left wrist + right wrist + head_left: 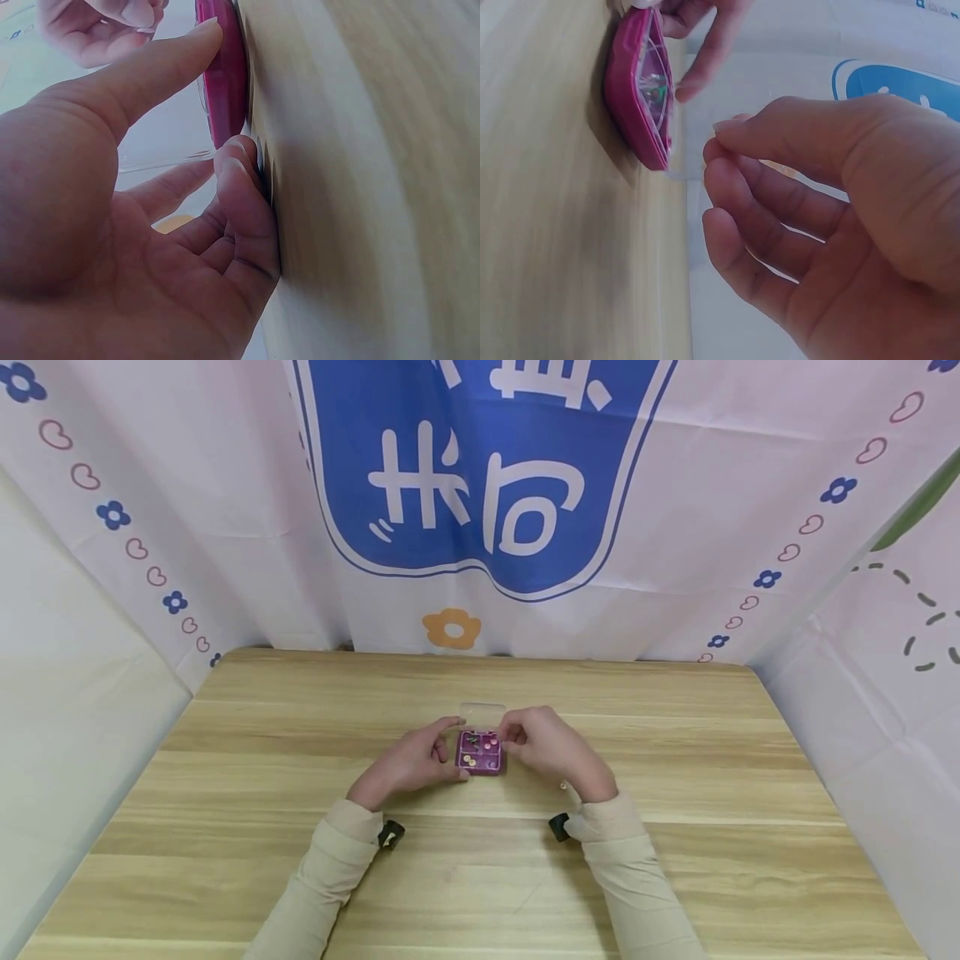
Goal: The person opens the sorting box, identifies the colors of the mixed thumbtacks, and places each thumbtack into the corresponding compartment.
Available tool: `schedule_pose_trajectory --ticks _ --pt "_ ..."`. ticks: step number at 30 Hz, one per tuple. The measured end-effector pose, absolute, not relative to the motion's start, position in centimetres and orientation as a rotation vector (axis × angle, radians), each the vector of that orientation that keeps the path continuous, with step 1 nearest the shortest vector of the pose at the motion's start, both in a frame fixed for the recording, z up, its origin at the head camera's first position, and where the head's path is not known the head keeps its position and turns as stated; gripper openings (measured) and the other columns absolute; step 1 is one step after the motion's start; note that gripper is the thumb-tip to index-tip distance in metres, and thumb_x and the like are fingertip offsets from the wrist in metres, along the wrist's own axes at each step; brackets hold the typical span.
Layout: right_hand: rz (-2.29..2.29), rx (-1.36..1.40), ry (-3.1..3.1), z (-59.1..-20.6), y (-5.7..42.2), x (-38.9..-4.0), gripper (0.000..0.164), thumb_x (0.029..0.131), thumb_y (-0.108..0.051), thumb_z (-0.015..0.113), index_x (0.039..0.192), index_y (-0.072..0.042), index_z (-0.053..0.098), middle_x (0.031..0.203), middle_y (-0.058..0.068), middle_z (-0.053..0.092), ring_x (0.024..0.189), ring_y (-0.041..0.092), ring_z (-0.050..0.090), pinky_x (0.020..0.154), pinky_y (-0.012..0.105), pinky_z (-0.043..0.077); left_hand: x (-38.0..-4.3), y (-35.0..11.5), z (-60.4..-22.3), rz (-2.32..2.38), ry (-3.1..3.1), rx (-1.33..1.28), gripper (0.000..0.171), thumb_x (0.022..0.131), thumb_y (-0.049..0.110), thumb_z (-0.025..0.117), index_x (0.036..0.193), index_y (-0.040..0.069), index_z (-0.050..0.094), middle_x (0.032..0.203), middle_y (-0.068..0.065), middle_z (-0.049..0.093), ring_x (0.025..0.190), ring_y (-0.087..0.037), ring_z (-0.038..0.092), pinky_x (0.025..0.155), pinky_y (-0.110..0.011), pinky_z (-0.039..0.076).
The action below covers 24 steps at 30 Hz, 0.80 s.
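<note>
A small purple compartment box (480, 770) with its clear lid (483, 715) raised lies on the table. My left hand (411, 760) holds the box from its left side, thumb (199, 45) against the front edge and index finger near the lid's hinge. Pale yellow round pieces (468, 761), pink pieces (491, 744) and green bits (474, 741) sit in separate compartments. Just right of the box is my right hand (543, 743). Its thumb and index fingertips come together in the right wrist view, apart from the box (634, 97); anything between them is hidden.
One small pale round piece (563, 786) lies on the wooden table (675, 877) beside the right wrist. Dark wrist cameras (391, 834) sit below both hands. A printed cloth (675, 610) hangs behind the table's back edge.
</note>
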State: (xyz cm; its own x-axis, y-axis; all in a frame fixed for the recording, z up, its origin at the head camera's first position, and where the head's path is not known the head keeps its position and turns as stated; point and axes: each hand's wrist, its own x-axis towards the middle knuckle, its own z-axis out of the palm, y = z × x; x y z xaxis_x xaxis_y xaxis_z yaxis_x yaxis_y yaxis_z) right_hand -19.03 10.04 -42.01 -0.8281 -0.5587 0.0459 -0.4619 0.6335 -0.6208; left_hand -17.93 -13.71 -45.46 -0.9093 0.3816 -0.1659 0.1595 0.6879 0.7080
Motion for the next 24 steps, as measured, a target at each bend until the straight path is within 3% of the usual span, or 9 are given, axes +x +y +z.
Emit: schedule_pose_trajectory --ticks 24 --pt "-0.894 -0.896 2.682 -43.4 8.9 -18.9 0.012 0.079 -0.001 0.068 0.088 -0.008 0.069 0.074 -0.003 0.063 0.065 0.010 0.056 0.060 0.027 0.051 -17.9 -13.6 -45.3 1.052 2.590 0.415 0.086 0.070 0.032 0.082 0.142 0.020 0.037 0.084 -0.005 0.059 0.065 -0.018 0.054 0.056 -0.033 0.048"
